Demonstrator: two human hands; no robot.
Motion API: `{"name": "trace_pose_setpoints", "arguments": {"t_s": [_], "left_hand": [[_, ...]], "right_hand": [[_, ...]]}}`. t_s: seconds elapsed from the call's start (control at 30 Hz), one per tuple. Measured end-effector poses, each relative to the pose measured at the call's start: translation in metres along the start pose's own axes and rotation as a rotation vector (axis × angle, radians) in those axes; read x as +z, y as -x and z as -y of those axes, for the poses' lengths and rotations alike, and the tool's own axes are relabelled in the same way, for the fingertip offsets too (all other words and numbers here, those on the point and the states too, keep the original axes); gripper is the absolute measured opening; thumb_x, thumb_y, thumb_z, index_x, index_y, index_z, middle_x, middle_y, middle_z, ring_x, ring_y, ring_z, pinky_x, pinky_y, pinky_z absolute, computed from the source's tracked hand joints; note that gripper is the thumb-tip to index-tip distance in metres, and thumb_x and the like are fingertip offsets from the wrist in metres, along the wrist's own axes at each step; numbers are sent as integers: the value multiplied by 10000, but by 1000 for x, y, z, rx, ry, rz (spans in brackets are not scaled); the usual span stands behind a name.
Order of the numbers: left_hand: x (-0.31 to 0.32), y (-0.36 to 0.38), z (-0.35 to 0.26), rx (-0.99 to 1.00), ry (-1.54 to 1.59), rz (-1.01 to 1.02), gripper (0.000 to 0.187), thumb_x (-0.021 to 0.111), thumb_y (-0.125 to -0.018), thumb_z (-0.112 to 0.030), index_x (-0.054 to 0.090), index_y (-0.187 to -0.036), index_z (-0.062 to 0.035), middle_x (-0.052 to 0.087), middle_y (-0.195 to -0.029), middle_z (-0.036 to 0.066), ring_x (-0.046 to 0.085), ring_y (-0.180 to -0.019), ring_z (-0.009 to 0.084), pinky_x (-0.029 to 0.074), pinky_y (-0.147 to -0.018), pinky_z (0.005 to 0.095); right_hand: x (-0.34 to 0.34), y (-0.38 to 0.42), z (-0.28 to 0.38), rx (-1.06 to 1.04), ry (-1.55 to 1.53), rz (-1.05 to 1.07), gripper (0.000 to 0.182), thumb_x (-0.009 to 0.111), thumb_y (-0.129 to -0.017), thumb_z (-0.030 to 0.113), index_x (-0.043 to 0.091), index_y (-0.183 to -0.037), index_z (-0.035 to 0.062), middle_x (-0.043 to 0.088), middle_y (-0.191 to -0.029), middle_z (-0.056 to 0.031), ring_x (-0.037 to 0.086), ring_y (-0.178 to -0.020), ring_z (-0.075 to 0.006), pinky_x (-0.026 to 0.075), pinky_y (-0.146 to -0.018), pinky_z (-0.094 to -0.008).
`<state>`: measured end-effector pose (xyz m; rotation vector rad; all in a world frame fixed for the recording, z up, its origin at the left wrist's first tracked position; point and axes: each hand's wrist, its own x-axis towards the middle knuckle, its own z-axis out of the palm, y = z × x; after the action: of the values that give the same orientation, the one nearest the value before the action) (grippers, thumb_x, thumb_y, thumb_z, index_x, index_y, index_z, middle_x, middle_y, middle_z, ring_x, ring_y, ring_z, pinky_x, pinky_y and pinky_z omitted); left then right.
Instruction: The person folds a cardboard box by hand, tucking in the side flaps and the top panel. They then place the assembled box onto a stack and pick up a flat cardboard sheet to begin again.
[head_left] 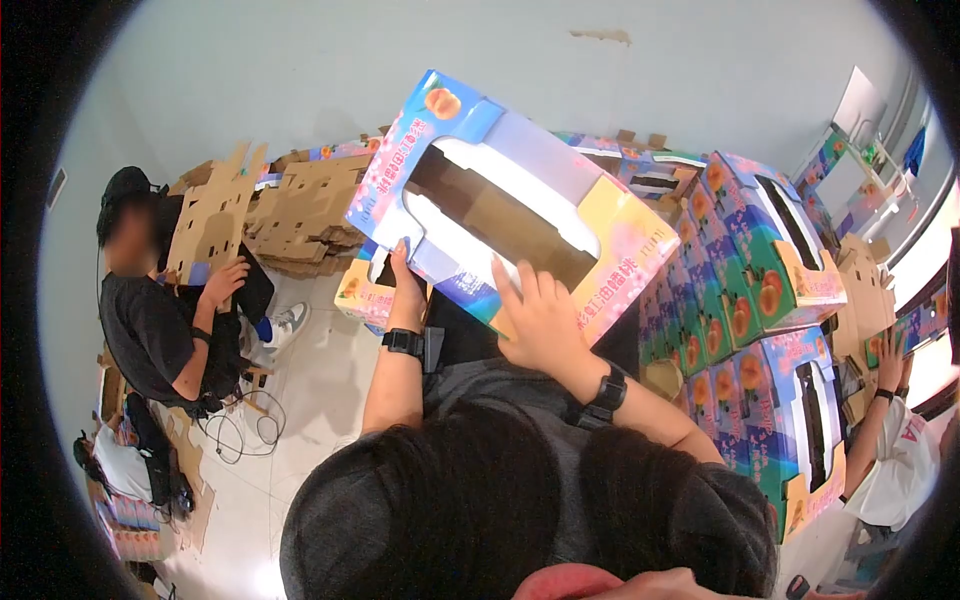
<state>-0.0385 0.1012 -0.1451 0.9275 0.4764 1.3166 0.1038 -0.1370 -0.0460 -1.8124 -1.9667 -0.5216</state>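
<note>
A printed cardboard peach box (625, 225), blue, pink and yellow, is tilted in front of me. It has a large cut-out window, with white inner walls and brown board showing inside. My left hand (404, 285) grips the box at its lower left edge, thumb up against the side; its other fingers are mostly hidden under the box. My right hand (541, 318) lies on the near panel, fingers apart and fingertips at the window's near edge. Behind my left hand, another printed box (358, 290) sits lower down.
At left, a seated person (150, 320) holds a flat brown cardboard sheet (208, 215). Flat cardboard (305, 210) is piled by the wall. Assembled peach boxes (745, 250) are stacked at right. Another person's arm (875, 430) reaches in at far right. A cable (240, 430) lies at lower left.
</note>
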Motion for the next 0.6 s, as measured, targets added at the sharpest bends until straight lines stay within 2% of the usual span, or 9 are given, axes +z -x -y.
{"name": "trace_pose_setpoints", "arguments": {"t_s": [0.23, 0.33, 0.43, 0.53, 0.6], "left_hand": [[-4, -1, 2, -20, 19, 11, 661, 592, -939, -522, 508, -1377, -34, 600, -1291, 76, 573, -1219, 212, 433, -1053, 373], [-4, -1, -2, -9, -68, -56, 592, 586, -942, -495, 508, -1353, -77, 620, -1250, 72, 618, -1159, 240, 487, -1012, 389], [8, 6, -22, -65, -94, -10, 641, 592, -950, -524, 490, -1399, -79, 596, -1320, 77, 587, -1220, 245, 467, -1046, 405], [35, 26, -53, -15, 97, -25, 796, 542, -936, -662, 452, -1463, -72, 536, -1437, 107, 531, -1308, 271, 426, -1098, 436], [45, 40, -94, -192, 456, -52, 934, 471, -907, -780, 415, -1494, -55, 486, -1508, 106, 447, -1397, 300, 344, -1172, 462]], "right_hand": [[0, 0, -1, -10, -8, -22, 1134, 835, -581, 318, 337, -1557, 27, 509, -1318, -225, 530, -1010, -327, 460, -849, -398], [-1, 1, -1, -4, -26, -27, 1140, 840, -572, 320, 341, -1557, 34, 507, -1317, -223, 532, -1022, -334, 469, -860, -408], [-6, 0, -8, -1, -75, -33, 1147, 846, -563, 323, 347, -1559, 50, 509, -1306, -221, 534, -1036, -344, 477, -878, -424], [-19, 1, -19, -25, -121, -19, 1138, 851, -564, 319, 357, -1561, 78, 512, -1293, -218, 536, -1042, -355, 479, -891, -439], [-38, -3, -32, -56, -148, -10, 1114, 851, -573, 308, 373, -1560, 109, 517, -1289, -209, 536, -1041, -358, 475, -899, -445]]}}
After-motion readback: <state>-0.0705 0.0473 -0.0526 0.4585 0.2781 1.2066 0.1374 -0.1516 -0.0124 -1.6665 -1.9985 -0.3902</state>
